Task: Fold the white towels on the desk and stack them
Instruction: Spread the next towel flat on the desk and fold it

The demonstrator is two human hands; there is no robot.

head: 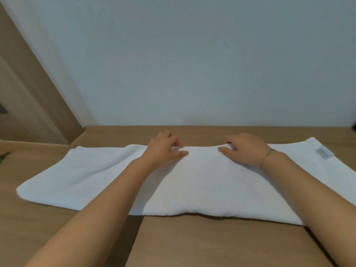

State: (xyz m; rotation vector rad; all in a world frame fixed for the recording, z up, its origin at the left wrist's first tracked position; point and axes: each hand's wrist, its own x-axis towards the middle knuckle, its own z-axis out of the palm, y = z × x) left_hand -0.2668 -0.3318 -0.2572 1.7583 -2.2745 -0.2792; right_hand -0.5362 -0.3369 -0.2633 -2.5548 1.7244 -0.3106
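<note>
Here, one white towel lies flat on the desk, long axis running left to right, short axis near to far. It looks doubled over lengthwise: the near edge is thick and rounded, lifting slightly off the wood at the middle. Left end sits well inside the desk; right end runs out of view at the frame edge. Far edge lies near the wall, a strip of bare wood between.

Label: a small grey tag sits flat on the towel's far right corner. Print on it is too small and blurred to read. No other writing seen.

Left hand is at the far edge, just left of centre. Fingers curled down at the edge, thumb stretched rightward along the cloth. Whether it pinches the edge or only rests on it, cannot tell.

Right hand is at the far edge, just right of centre, well apart from the left hand. Fingers curl over the edge, thumb lies flat on the cloth pointing left; grip not clear either. A thin bracelet circles that wrist.

Both forearms cross the towel from the near side.

Desk is brown wood with a seam running near to far under the towel's near edge. A wood panel stands at far left.
</note>
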